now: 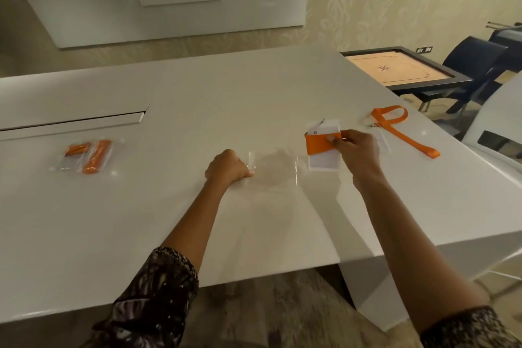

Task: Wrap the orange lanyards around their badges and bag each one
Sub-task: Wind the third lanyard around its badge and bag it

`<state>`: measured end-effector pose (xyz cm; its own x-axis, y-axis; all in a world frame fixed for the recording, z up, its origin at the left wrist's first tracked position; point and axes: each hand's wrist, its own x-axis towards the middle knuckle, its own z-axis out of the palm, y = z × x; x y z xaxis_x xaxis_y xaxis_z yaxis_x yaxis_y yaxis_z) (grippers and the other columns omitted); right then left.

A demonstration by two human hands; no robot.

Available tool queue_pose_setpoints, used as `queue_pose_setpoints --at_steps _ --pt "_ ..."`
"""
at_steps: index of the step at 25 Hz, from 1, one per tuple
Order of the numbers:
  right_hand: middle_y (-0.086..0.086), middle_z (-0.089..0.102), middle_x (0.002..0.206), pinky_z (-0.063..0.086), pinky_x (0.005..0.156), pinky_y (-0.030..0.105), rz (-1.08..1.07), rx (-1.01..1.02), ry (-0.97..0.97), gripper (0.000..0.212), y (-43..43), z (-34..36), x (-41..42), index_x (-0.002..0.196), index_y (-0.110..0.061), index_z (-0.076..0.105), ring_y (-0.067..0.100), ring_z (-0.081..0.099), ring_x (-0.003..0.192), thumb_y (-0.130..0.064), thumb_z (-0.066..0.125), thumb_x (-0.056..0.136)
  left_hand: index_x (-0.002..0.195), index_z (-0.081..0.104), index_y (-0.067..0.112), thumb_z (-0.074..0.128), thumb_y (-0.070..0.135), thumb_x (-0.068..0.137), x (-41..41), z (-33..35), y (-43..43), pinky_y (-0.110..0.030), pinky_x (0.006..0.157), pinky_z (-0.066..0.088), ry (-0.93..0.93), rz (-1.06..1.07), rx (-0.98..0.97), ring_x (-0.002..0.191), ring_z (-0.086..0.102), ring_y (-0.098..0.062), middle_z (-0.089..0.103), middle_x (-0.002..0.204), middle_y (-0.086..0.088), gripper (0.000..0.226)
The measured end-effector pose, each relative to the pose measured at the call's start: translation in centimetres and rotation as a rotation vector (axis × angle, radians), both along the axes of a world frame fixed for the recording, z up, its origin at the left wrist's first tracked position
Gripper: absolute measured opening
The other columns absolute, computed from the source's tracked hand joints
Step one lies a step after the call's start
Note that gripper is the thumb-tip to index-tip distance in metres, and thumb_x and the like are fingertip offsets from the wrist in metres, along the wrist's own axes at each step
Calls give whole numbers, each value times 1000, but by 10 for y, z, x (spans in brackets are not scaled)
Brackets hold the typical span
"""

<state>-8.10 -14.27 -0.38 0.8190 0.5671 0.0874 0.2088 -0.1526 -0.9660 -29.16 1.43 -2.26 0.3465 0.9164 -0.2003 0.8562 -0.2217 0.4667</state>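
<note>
In the head view we see our left hand (229,167) curled on the left edge of a clear bag (275,171) that lies flat on the white counter (197,99). Just right of the bag, our right hand (356,150) pinches a badge (323,161) with an orange lanyard (317,145) wrapped round it. A loose lanyard (401,133) lies farther right. Two filled bags (86,157) lie well to the left.
</note>
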Motion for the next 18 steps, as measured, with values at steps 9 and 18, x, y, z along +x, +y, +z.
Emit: queue_pose_setpoints --at_steps 9,18 --pt "4 67 87 42 63 21 73 84 89 19 15 9 -16 101 -11 72 15 57 76 -23 70 85 84 70 23 67 17 83 -24 47 -16 -31 63 39 15 2 968 82 59 -26 68 82 -1 7" --pt "6 63 83 39 54 23 151 59 210 21 38 -9 -43 102 -14 70 18 53 68 -23 71 82 82 79 22 70 38 82 -29 -22 -83 -36 79 44 301 -156 899 94 54 -20 64 98 1 18"
